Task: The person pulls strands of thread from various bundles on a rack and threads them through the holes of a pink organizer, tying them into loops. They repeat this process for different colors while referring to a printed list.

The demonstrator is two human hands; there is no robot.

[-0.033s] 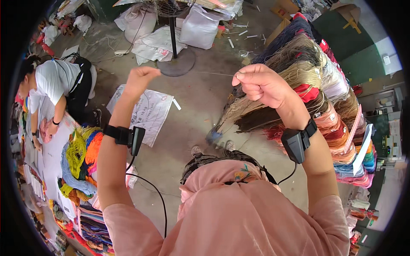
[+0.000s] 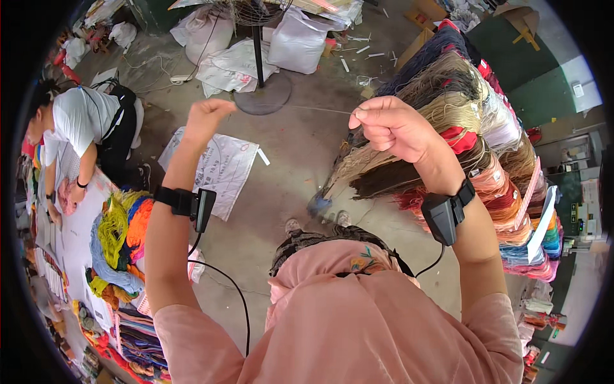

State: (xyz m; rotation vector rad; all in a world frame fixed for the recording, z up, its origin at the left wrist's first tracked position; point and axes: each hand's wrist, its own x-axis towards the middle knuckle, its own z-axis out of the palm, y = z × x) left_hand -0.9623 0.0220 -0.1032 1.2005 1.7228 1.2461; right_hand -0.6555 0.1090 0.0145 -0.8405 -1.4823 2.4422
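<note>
A thin pale thread (image 2: 307, 108) runs nearly straight across the gap between my two raised hands. My left hand (image 2: 208, 118) is closed in a pinch at the thread's left end; its fingertips are partly hidden. On the other side my right hand (image 2: 393, 125) pinches the thread between thumb and forefinger, with the remaining fingers curled in. Just beyond my right hand hang beige and dark brown yarn strands (image 2: 390, 166), part of a big stack of yarn hanks (image 2: 460, 89).
On the left a person (image 2: 86, 125) in a white shirt bends over a table (image 2: 70, 240) bearing colourful yarn hanks (image 2: 115, 237). Ahead, a fan stand (image 2: 260, 64) rises beside white sacks (image 2: 299, 41). A printed white sack (image 2: 224, 173) lies on the floor. Cables hang from my wrist devices.
My left hand has shifted slightly to the left, widening the gap between my hands. My right hand stays almost where it was, still pinching the thread.
</note>
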